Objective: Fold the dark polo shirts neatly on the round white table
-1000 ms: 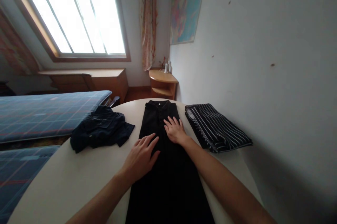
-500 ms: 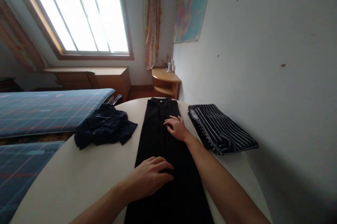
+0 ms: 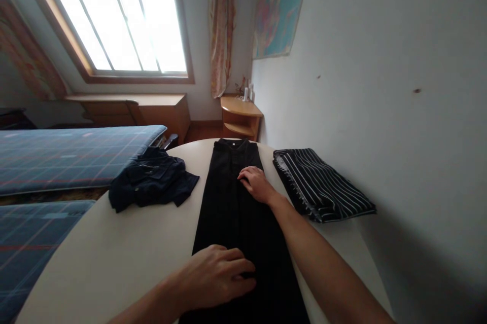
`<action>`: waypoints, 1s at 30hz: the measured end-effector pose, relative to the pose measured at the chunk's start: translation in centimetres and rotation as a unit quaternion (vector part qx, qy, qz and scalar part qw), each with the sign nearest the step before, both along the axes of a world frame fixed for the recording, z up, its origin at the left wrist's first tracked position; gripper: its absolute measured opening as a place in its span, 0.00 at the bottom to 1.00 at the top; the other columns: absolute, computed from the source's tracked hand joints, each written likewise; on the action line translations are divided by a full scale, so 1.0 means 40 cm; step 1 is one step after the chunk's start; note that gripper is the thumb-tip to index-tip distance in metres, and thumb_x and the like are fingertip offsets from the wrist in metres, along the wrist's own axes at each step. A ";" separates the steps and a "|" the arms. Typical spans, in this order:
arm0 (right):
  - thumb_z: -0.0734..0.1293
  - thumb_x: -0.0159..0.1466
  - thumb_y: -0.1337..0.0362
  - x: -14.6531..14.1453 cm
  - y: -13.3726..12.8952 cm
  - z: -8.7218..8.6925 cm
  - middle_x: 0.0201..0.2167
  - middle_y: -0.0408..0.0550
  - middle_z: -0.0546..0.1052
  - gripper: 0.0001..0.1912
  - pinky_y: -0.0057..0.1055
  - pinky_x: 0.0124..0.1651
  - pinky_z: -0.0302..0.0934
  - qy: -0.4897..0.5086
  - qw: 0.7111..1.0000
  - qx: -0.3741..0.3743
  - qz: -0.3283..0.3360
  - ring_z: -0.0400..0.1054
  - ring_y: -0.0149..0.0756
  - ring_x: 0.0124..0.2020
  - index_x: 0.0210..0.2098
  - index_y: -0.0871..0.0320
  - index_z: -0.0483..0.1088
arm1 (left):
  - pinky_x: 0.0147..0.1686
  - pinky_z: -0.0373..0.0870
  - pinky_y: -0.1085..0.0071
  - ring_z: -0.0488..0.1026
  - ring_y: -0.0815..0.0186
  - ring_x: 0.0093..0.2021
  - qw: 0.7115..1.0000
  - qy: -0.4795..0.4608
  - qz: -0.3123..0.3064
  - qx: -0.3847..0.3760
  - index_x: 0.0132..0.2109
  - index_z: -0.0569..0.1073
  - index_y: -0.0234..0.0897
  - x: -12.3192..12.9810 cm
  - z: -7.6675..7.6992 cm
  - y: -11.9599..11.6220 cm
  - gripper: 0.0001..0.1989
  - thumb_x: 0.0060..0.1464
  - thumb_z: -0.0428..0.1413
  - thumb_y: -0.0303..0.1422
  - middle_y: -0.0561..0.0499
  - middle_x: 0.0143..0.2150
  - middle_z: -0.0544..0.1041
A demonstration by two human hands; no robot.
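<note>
A pair of black trousers (image 3: pixel 220 202) lies lengthwise on the round white table (image 3: pixel 125 248), with the waistband and a small white label at the far end. My left hand (image 3: pixel 218 276) rests on the near part, its thumb and fingers drawn together at the cloth. Farther up, my right hand (image 3: pixel 256 184) is on the front below the waistband, with curled fingers pinching the fabric. Just how much cloth each hand grips is hidden under the fingers.
A crumpled navy garment (image 3: pixel 155 182) lies left of the trousers, and a folded black-and-white striped cloth (image 3: pixel 323 184) to the right. A bed with a blue plaid mattress (image 3: pixel 76 156) borders the table's left; the wall (image 3: pixel 399 151) stands close on the right.
My left hand has slid toward me along the trousers, its fingers closing in. My right hand stays in nearly the same place, its fingers more curled.
</note>
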State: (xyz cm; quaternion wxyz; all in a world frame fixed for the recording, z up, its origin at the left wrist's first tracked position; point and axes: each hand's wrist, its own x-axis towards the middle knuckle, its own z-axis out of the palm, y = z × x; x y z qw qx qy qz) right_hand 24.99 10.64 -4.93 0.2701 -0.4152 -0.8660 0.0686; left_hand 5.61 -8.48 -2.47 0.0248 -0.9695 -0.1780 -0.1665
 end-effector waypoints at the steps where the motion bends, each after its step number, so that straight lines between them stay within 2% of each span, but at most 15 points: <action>1: 0.64 0.68 0.69 -0.001 -0.002 0.002 0.48 0.50 0.76 0.08 0.39 0.61 0.53 0.007 1.000 -0.005 -0.002 0.65 0.39 0.55 0.44 0.56 0.75 | 0.29 0.66 0.75 0.74 0.71 0.37 1.000 0.001 0.001 0.003 0.44 0.74 0.41 0.005 -0.001 -0.003 0.08 0.69 0.50 0.31 0.56 0.45 0.80; 4: 0.63 0.69 0.68 -0.003 -0.005 0.010 0.50 0.49 0.76 0.08 0.39 0.60 0.53 0.025 1.000 -0.008 -0.009 0.65 0.39 0.55 0.44 0.55 0.74 | 0.27 0.64 0.74 0.73 0.71 0.35 1.000 0.003 0.002 0.008 0.41 0.73 0.40 0.014 -0.005 -0.007 0.07 0.68 0.51 0.30 0.56 0.43 0.80; 8: 0.63 0.69 0.66 -0.006 -0.002 0.015 0.51 0.48 0.76 0.09 0.39 0.60 0.54 0.025 0.999 -0.016 -0.021 0.64 0.39 0.56 0.45 0.54 0.75 | 0.28 0.65 0.74 0.73 0.72 0.37 1.000 0.013 -0.011 0.016 0.38 0.72 0.39 0.011 0.003 -0.007 0.08 0.68 0.51 0.31 0.55 0.44 0.79; 13: 0.65 0.69 0.66 -0.009 0.003 0.009 0.51 0.48 0.76 0.08 0.40 0.59 0.54 0.016 0.999 -0.020 -0.030 0.63 0.40 0.56 0.44 0.53 0.76 | 0.31 0.66 0.73 0.72 0.69 0.42 0.999 0.033 -0.022 0.016 0.41 0.71 0.39 -0.007 0.030 -0.005 0.05 0.68 0.52 0.31 0.53 0.47 0.79; 17: 0.66 0.68 0.66 -0.011 0.000 0.010 0.50 0.47 0.76 0.08 0.39 0.57 0.55 0.000 0.999 -0.023 -0.035 0.64 0.40 0.55 0.44 0.52 0.76 | 0.31 0.64 0.70 0.71 0.68 0.43 0.999 0.039 -0.038 -0.005 0.44 0.72 0.42 -0.008 0.032 -0.008 0.02 0.66 0.55 0.32 0.55 0.48 0.78; 22: 0.65 0.69 0.65 -0.014 -0.007 0.018 0.50 0.47 0.76 0.09 0.38 0.56 0.56 -0.017 0.999 -0.030 -0.041 0.64 0.39 0.54 0.45 0.52 0.77 | 0.27 0.61 0.68 0.70 0.69 0.41 0.998 0.031 -0.050 -0.007 0.38 0.71 0.41 0.001 0.024 -0.023 0.05 0.64 0.57 0.35 0.57 0.43 0.78; 27: 0.64 0.70 0.64 -0.018 -0.010 0.017 0.50 0.48 0.76 0.10 0.38 0.56 0.57 -0.030 0.997 -0.037 -0.056 0.65 0.40 0.54 0.47 0.52 0.76 | 0.29 0.64 0.67 0.70 0.68 0.40 0.996 0.056 -0.051 -0.039 0.38 0.70 0.40 0.006 0.031 -0.029 0.09 0.60 0.61 0.38 0.57 0.40 0.77; 30: 0.63 0.70 0.64 -0.022 -0.014 0.017 0.52 0.49 0.75 0.11 0.38 0.56 0.58 -0.042 0.996 -0.043 -0.069 0.65 0.41 0.54 0.48 0.53 0.76 | 0.37 0.68 0.69 0.72 0.68 0.41 0.993 0.051 -0.057 -0.093 0.36 0.71 0.41 0.010 0.048 -0.030 0.07 0.62 0.59 0.36 0.57 0.41 0.78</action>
